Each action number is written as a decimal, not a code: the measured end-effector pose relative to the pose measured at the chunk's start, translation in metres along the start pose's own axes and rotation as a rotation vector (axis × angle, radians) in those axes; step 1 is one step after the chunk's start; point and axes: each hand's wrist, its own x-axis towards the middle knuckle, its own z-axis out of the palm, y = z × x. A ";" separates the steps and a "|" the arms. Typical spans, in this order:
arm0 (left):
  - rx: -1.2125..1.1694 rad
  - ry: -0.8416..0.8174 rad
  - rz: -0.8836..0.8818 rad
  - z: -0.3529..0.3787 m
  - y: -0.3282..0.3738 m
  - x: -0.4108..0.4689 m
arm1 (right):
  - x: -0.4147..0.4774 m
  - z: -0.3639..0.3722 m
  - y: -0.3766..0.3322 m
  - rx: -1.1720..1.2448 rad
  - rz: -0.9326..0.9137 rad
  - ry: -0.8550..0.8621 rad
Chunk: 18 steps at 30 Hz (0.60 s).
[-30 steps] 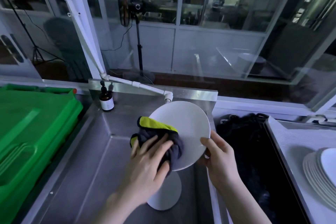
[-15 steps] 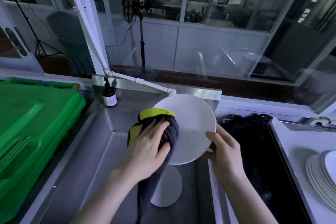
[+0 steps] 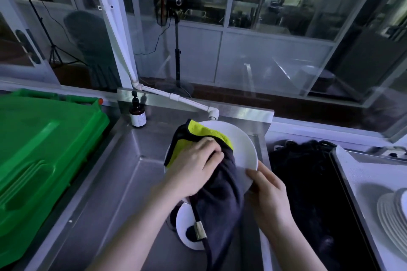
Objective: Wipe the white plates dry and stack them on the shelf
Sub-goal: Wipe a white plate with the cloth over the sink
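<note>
Stainless sink (image 3: 123, 193) holds a lower plate (image 3: 187, 215) lying flat. Above it, the right hand (image 3: 271, 196) grips the rim of a tilted white plate (image 3: 242, 149). The left hand (image 3: 193, 169), fingers curled, presses a grey-and-yellow cloth (image 3: 220, 193) against its face. A plate stack (image 3: 394, 215) rests far right.

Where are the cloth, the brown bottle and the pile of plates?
cloth (image 3: 220, 191), head view, on its dark hanging part.
brown bottle (image 3: 138, 118), head view, on its label.
pile of plates (image 3: 392, 215), head view, on the stacked rims.
</note>
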 end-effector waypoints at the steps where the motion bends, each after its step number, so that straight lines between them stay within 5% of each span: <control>1: 0.147 0.066 -0.003 0.000 -0.004 0.000 | 0.000 -0.002 -0.002 0.003 -0.014 0.009; 4: 0.374 0.226 -0.110 0.002 -0.007 -0.005 | 0.000 -0.005 -0.008 -0.015 -0.074 0.017; 9: 0.239 0.212 -0.258 0.004 0.000 -0.005 | 0.001 -0.005 -0.010 -0.115 -0.129 -0.047; 14: 0.026 -0.003 0.061 0.008 0.012 -0.005 | 0.001 0.001 -0.006 -0.235 -0.112 -0.167; 18: 0.025 0.026 0.141 0.007 0.001 0.000 | 0.000 0.001 -0.009 -0.297 -0.101 -0.218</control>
